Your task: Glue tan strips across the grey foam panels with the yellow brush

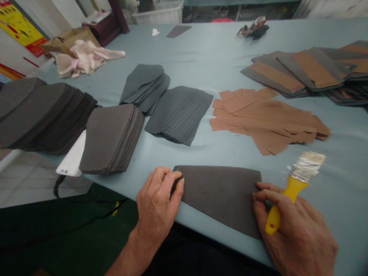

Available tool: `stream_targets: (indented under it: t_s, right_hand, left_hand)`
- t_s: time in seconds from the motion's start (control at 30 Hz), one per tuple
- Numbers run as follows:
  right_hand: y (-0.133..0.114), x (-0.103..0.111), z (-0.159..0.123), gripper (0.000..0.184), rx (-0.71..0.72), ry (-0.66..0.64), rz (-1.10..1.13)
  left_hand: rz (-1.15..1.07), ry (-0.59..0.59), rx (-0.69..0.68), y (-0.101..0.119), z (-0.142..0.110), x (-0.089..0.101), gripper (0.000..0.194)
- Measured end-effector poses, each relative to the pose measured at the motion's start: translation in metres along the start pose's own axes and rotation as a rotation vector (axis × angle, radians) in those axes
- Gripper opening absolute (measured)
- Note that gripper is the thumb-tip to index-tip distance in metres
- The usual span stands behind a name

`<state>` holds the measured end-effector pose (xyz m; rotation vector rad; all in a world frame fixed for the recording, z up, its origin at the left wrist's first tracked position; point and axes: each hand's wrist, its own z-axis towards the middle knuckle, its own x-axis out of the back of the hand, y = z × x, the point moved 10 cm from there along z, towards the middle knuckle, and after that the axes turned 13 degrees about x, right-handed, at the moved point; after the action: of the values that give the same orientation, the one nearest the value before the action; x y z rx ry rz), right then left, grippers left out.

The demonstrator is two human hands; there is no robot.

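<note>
A dark grey tapered sheet lies flat at the table's front edge. The fingers of my left hand are closed on its narrow left end, thumb and forefinger pinching the edge. My right hand touches the wide right edge of the sheet with its fingertips. Tucked in that same hand is a paintbrush with a yellow handle, its bristles pointing up and away, coated in something whitish. Beyond the sheet lies a loose pile of brown strips. A fanned stack of grey-blue sheets sits to their left.
A stack of dark panels stands left on the table, beside a white flat object and more dark panels. Grey pieces with brown strips are piled far right. Cloth and a crumpled bundle lie farther back.
</note>
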<state>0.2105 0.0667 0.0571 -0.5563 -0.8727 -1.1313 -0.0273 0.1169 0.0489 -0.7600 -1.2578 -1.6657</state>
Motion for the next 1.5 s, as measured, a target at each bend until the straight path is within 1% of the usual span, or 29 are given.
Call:
stream_targets:
  t_s: [0.17, 0.33, 0.57, 0.73, 0.83, 0.9, 0.97, 1.03, 1.13, 1.23, 1.3, 1.37, 1.43, 1.5]
  right_hand:
    - [0.0, 0.0, 0.0, 0.018, -0.008, -0.009, 0.007]
    - [0.0, -0.001, 0.0, 0.019, -0.005, -0.014, 0.014]
    - [-0.001, 0.0, 0.0, 0.014, -0.001, -0.007, 0.02]
    - [0.0, -0.001, -0.001, 0.014, -0.004, -0.013, 0.035]
    - [0.0, -0.001, -0.001, 0.014, -0.012, -0.016, 0.035]
    - [0.0, -0.001, -0.001, 0.015, -0.013, -0.015, 0.029]
    - [0.0, 0.0, 0.0, 0.014, -0.014, -0.008, 0.023]
    - [-0.001, 0.001, 0.0, 0.013, -0.012, -0.004, 0.019]
    - [-0.001, 0.0, 0.001, 0.014, -0.009, -0.004, 0.024]
    - [-0.001, -0.001, 0.001, 0.016, -0.009, -0.006, 0.02]
    - [-0.001, -0.002, 0.001, 0.017, -0.008, -0.011, 0.018]
    - [-0.001, -0.002, 0.001, 0.018, -0.005, -0.014, 0.02]
    - [-0.001, -0.001, 0.001, 0.018, -0.004, -0.011, 0.02]
    - [-0.001, 0.0, 0.001, 0.017, 0.0, -0.009, 0.017]
  left_hand:
    - [0.007, 0.008, -0.139, 0.008, 0.001, 0.004, 0.012]
    - [-0.018, -0.013, -0.22, 0.012, 0.002, 0.004, 0.012]
    - [-0.056, -0.05, -0.238, 0.01, 0.004, 0.002, 0.013]
    - [-0.066, -0.064, -0.253, 0.007, 0.006, 0.002, 0.013]
    - [-0.103, -0.093, -0.263, 0.004, 0.008, 0.001, 0.013]
    - [-0.171, -0.121, -0.239, -0.002, 0.01, 0.0, 0.015]
    - [-0.256, -0.124, -0.171, -0.011, 0.013, 0.003, 0.018]
    - [-0.316, -0.071, -0.076, -0.023, 0.016, 0.011, 0.019]
    - [-0.322, 0.046, 0.042, -0.037, 0.017, 0.027, 0.019]
    - [-0.291, 0.129, 0.096, -0.043, 0.017, 0.04, 0.02]
    - [-0.269, 0.159, 0.059, -0.036, 0.015, 0.044, 0.021]
    - [-0.258, 0.143, -0.037, -0.018, 0.011, 0.042, 0.022]
    - [-0.272, 0.087, -0.14, 0.004, 0.004, 0.035, 0.023]
    - [-0.296, 0.018, -0.208, 0.026, -0.004, 0.025, 0.024]
